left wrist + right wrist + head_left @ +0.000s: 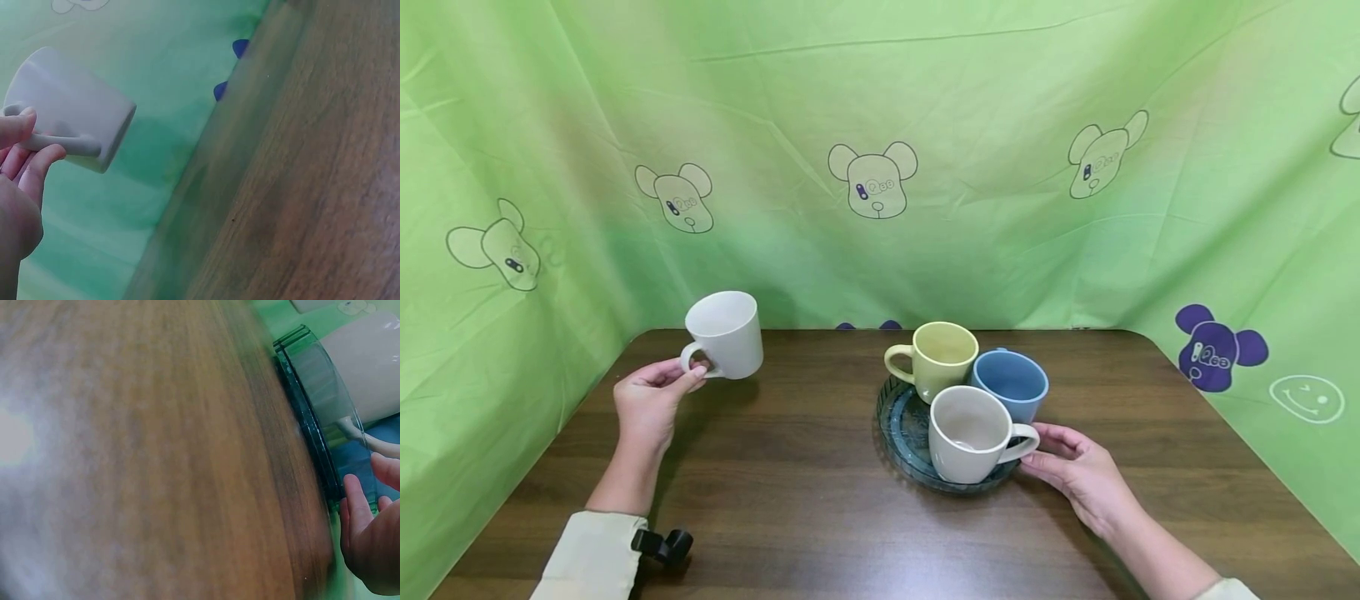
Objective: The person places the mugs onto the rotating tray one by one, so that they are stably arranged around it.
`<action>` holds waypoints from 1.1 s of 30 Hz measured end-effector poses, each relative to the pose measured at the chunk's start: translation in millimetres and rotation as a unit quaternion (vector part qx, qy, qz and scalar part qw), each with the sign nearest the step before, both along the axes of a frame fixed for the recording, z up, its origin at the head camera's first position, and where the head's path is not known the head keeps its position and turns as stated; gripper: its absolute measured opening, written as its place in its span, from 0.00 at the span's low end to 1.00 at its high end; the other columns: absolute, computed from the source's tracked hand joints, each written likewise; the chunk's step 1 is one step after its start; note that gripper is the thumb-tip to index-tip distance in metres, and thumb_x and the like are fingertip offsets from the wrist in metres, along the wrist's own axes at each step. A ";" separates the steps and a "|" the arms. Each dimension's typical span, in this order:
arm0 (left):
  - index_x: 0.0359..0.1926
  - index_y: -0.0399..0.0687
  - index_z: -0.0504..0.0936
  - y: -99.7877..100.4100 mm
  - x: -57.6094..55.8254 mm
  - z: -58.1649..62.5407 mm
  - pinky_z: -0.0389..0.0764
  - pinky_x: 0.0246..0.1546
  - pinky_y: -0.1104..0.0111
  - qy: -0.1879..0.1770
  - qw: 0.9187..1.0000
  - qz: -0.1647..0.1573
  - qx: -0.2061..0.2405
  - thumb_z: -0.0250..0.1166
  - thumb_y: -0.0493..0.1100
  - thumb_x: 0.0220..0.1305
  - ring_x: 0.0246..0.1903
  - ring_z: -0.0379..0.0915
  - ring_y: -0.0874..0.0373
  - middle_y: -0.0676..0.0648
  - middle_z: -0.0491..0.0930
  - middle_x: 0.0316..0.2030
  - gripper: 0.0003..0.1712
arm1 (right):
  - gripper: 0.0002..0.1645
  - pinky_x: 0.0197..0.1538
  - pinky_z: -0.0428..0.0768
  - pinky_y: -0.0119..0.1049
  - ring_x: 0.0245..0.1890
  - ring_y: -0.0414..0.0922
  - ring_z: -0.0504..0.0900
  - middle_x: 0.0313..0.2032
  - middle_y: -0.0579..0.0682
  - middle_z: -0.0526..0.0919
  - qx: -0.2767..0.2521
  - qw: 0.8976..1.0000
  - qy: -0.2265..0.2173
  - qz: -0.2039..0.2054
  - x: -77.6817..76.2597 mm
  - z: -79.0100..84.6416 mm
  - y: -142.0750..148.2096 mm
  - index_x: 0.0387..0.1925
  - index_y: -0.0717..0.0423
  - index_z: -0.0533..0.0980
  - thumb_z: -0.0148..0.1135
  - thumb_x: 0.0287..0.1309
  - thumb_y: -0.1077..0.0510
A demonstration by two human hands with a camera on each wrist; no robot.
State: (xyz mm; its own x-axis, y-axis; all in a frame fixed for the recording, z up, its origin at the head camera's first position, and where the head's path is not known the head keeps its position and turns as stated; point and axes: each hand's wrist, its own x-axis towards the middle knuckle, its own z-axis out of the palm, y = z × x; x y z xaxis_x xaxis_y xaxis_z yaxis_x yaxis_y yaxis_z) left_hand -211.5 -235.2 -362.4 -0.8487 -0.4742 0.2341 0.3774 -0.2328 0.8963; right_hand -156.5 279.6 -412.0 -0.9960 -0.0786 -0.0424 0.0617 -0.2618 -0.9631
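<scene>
My left hand [655, 396] holds a white mug [735, 340] by its handle above the left back part of the table. That mug [75, 106] is tilted slightly in the head view. At the right, my right hand [1075, 475] grips the edge of a round glass tray [902, 446], its fingertips close beside the handle of an off-white mug [958, 458]. In the right wrist view, a fingertip [354, 490] touches the tray's clear side wall [325, 394]. A yellow mug [928, 367] and a blue mug [1011, 387] also stand on the tray.
The brown wooden table [797, 500] reaches back to a green cloth [790, 250] printed with cartoon heads, which hangs behind it and along both sides. A black strap piece [658, 546] is on the left sleeve [595, 546].
</scene>
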 end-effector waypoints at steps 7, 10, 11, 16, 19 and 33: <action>0.30 0.27 0.85 6.0 1.4 1.7 0.86 0.30 0.66 -0.013 1.000 -0.010 -0.011 0.70 0.17 0.45 0.24 0.84 0.58 0.45 0.84 0.21 0.10 | 0.24 0.45 0.85 0.37 0.40 0.43 0.85 0.42 0.47 0.83 0.001 1.000 0.004 0.002 0.4 -0.4 0.0 0.42 0.50 0.80 0.59 0.54 0.80; 0.29 0.29 0.86 8.5 2.1 1.5 0.86 0.30 0.67 -0.012 1.000 -0.018 -0.013 0.70 0.17 0.45 0.25 0.84 0.58 0.45 0.85 0.22 0.10 | 0.24 0.45 0.85 0.37 0.40 0.43 0.85 0.42 0.46 0.83 0.003 1.000 0.004 0.003 0.3 -0.6 0.0 0.42 0.49 0.80 0.59 0.54 0.80; 0.29 0.29 0.86 9.5 2.3 1.5 0.86 0.30 0.67 -0.011 1.000 -0.020 -0.012 0.70 0.16 0.44 0.25 0.84 0.58 0.45 0.85 0.22 0.11 | 0.24 0.45 0.85 0.37 0.40 0.43 0.85 0.42 0.46 0.83 0.003 1.000 0.004 0.003 0.4 -0.7 -0.1 0.42 0.49 0.80 0.59 0.54 0.80; 0.27 0.31 0.86 14.5 3.7 1.8 0.86 0.29 0.66 -0.002 0.999 -0.031 -0.013 0.66 0.13 0.45 0.24 0.84 0.57 0.46 0.85 0.21 0.14 | 0.25 0.46 0.85 0.37 0.40 0.43 0.85 0.43 0.46 0.83 0.000 1.000 0.009 0.008 -0.1 -0.9 0.5 0.42 0.49 0.80 0.59 0.54 0.80; 0.27 0.31 0.86 16.7 4.5 2.3 0.86 0.30 0.66 -0.002 0.999 -0.039 -0.015 0.66 0.14 0.45 0.25 0.85 0.57 0.46 0.85 0.22 0.14 | 0.25 0.46 0.85 0.37 0.40 0.43 0.85 0.43 0.46 0.83 0.000 1.000 0.011 0.009 0.4 -1.6 0.4 0.42 0.49 0.80 0.59 0.54 0.80; 0.29 0.32 0.86 26.7 12.5 7.2 0.86 0.32 0.66 0.005 0.996 -0.078 -0.033 0.69 0.17 0.47 0.28 0.85 0.57 0.45 0.86 0.25 0.12 | 0.25 0.46 0.85 0.37 0.40 0.42 0.85 0.42 0.46 0.83 -0.001 1.000 0.012 0.009 0.1 -2.3 0.4 0.41 0.48 0.81 0.60 0.53 0.80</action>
State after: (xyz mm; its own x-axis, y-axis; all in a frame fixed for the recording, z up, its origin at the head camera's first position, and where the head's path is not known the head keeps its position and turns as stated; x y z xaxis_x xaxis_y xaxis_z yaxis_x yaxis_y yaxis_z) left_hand -199.0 -208.5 -355.2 -0.9085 -0.3191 0.2697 0.3504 -0.2300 0.9079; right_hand -156.4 280.0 -414.3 -0.9952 -0.0966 -0.0176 0.0425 -0.2624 -0.9640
